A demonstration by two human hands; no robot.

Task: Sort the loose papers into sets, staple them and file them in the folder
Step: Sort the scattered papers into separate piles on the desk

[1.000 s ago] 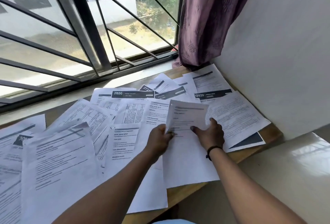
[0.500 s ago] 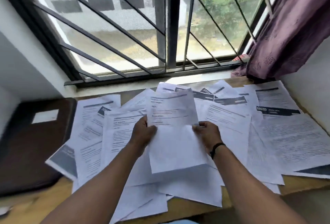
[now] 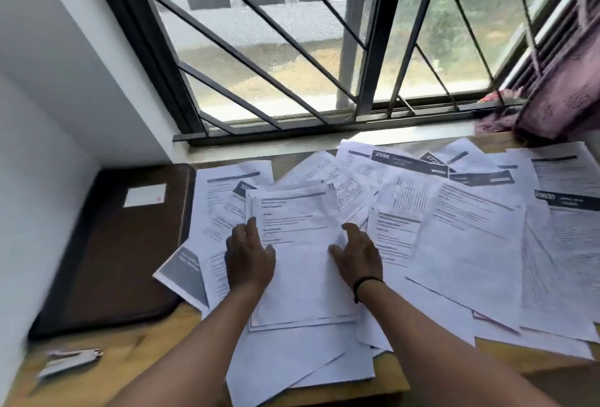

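While flat on the pile, sheet (image 3: 298, 263) runs lengthwise toward window | left hand (image 3: 248, 255), right hand (image 3: 358, 255): fingers straight, pressing its edges

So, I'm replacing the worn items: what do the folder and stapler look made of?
The folder looks like dark brown leather or leatherette: matte, with a padded rounded edge. The stapler looks like silvery metal or plastic; blur leaves that open.

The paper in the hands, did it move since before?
Yes. The sheet went down: earlier both hands held it up, now it lies flat on the paper pile, nearer the brown folder, left hand and right hand resting on it.
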